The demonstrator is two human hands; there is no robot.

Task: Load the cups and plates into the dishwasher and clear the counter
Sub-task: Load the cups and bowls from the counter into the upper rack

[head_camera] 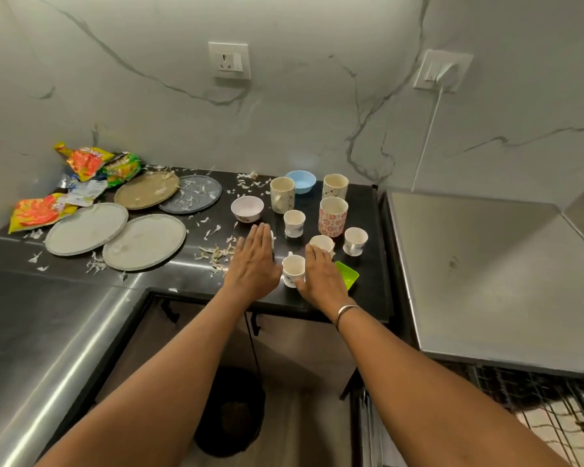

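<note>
Several small white cups stand on the black counter [196, 281]; the nearest one [292, 269] sits between my two hands. My left hand [255, 262] is flat with straight fingers, and it hides part of another cup. My right hand [321, 276] also has straight fingers, touching a cup [322, 242] at its fingertips and covering part of a green dish [349, 274]. Three taller mugs [332, 215] stand behind, with a white bowl [246, 208] and a blue bowl [301, 181]. Several plates [144, 242] lie to the left.
Crumpled snack wrappers [88, 163] lie in the back left corner, and white scraps litter the counter. The open dishwasher's lid [486, 274] stands at the right, with a wire rack [536, 416] below it. A dark bin [230, 412] sits on the floor beneath the counter.
</note>
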